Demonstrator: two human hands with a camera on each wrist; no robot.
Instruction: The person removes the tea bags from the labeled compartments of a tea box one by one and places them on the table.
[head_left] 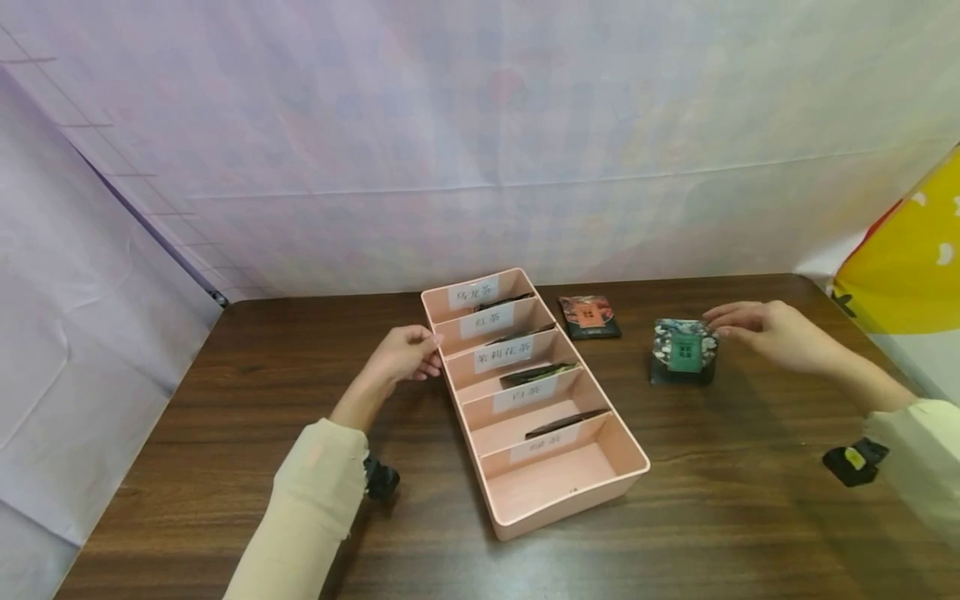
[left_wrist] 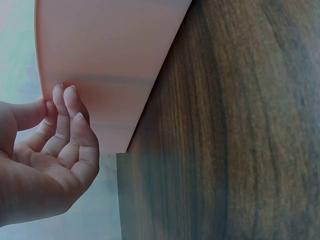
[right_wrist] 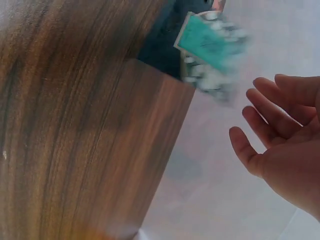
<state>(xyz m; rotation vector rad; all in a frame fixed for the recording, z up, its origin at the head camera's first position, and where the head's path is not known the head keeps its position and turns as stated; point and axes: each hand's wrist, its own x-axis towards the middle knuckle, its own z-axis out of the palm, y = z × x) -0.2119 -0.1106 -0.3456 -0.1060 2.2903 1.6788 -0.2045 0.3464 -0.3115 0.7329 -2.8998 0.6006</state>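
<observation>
A pink divided tray stands on the table, its compartments marked with white labels; dark sachets lean in several of them. My left hand pinches the tray's left rim between thumb and index finger, the other fingers curled against the outer wall, as the left wrist view shows. To the right of the tray is a dark floral sachet with a green label, blurred in the right wrist view. Beside its upper right corner is my right hand, fingers loosely bent, a gap showing between them and the sachet in the right wrist view.
A dark sachet with an orange-red label lies just right of the tray's far end. The brown wooden table ends at a pale curtain behind. Yellow cloth hangs at the far right.
</observation>
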